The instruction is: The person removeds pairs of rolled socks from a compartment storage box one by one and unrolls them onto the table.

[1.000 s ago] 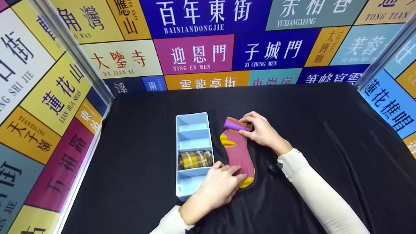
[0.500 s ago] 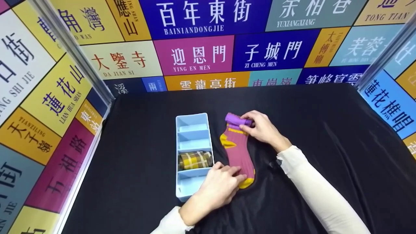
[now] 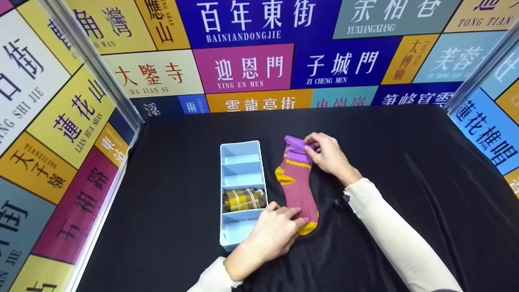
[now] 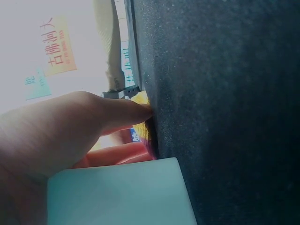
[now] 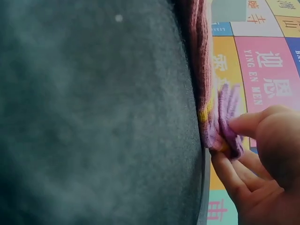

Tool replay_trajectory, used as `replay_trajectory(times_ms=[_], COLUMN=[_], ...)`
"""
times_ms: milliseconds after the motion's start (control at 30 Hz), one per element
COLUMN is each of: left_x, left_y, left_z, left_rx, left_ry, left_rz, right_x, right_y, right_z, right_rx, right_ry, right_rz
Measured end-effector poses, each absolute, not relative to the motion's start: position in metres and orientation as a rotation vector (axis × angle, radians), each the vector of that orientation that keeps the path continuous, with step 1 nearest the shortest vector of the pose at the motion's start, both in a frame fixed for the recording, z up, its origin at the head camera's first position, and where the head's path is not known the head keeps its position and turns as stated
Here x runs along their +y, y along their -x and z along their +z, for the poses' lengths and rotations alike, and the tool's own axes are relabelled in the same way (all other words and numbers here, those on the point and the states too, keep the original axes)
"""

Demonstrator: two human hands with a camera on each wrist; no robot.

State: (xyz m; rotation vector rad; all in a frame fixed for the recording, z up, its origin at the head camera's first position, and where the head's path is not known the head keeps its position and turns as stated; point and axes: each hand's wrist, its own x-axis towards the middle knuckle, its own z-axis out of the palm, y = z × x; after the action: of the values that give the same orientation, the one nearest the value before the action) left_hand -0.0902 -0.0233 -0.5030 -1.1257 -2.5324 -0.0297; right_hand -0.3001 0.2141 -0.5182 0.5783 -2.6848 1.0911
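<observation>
A dusty pink sock point(image 3: 298, 190) with yellow heel and toe and a purple cuff lies on the black cloth. My right hand point(image 3: 329, 156) pinches the right side of the cuff between thumb and fingers. The right wrist view shows the purple cuff point(image 5: 228, 110) folded over and raised, the thumb on one side and the fingers underneath. Near the toe, my left hand point(image 3: 275, 229) rests its fingers on the sock. Its thumb point(image 4: 124, 112) lies at the yellow toe point(image 4: 143, 125) in the left wrist view.
A light blue divided box point(image 3: 221, 174) stands left of the sock, its near end beneath the left forearm side. A rolled yellow-brown plaid sock point(image 3: 244, 199) sits in one compartment. Sign-covered panels point(image 3: 243, 67) enclose the black-covered table point(image 3: 174, 182) at back and sides.
The right hand has moved slightly away from me, drawing the folded purple cuff upward so that more purple and the yellow stripe show. The left hand has stayed at the toe.
</observation>
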Motion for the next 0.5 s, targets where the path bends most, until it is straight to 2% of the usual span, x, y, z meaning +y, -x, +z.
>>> replay_trajectory(times_ms=[333, 500], left_x=[-0.024, -0.024], left_y=[0.091, 0.091], left_z=[-0.503, -0.502], left_rx=[-2.539, -2.513], left_ry=[1.121, 1.124], left_rz=[-0.021, -0.035], right_x=[0.215, 0.215], right_y=[0.308, 0.311], right_z=[-0.520, -0.518], right_rx=[-2.744, -2.758], right_ry=[-0.512, -0.326], right_rz=[1.079, 0.976])
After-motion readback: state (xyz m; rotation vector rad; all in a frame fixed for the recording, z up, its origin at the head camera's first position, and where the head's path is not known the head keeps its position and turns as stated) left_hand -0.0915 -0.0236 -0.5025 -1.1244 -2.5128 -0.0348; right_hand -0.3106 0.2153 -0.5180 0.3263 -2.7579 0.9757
